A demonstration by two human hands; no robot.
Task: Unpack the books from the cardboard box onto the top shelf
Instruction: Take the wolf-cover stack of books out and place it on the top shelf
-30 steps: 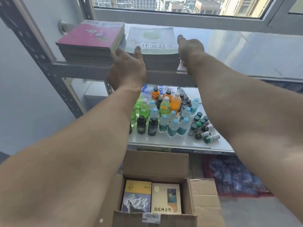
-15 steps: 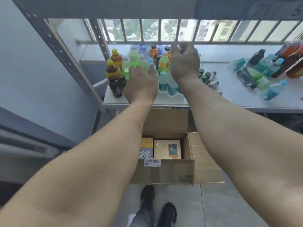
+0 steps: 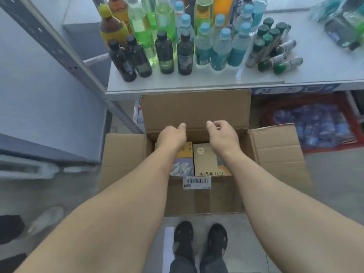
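Note:
An open cardboard box (image 3: 204, 196) stands on the floor below the shelf unit, its flaps spread. Inside lie two books side by side: a yellow one with a mountain picture (image 3: 182, 164) on the left and a beige one with black characters (image 3: 205, 162) on the right. My left hand (image 3: 172, 135) hovers over the yellow book, fingers loosely curled, holding nothing. My right hand (image 3: 223, 136) hangs over the beige book, fingers also loosely curled and empty. The top shelf is out of view.
A lower white shelf (image 3: 307, 73) carries several drink bottles (image 3: 173, 46), standing and lying. A grey perforated shelf post (image 3: 59, 48) slants at the left. A red crate of packed bottles (image 3: 315, 127) sits right of the box. My black shoes (image 3: 201, 239) stand before it.
Both hands left the book stacks on the top shelf and came down to the open box. The view tilted down from the top shelf to the box.

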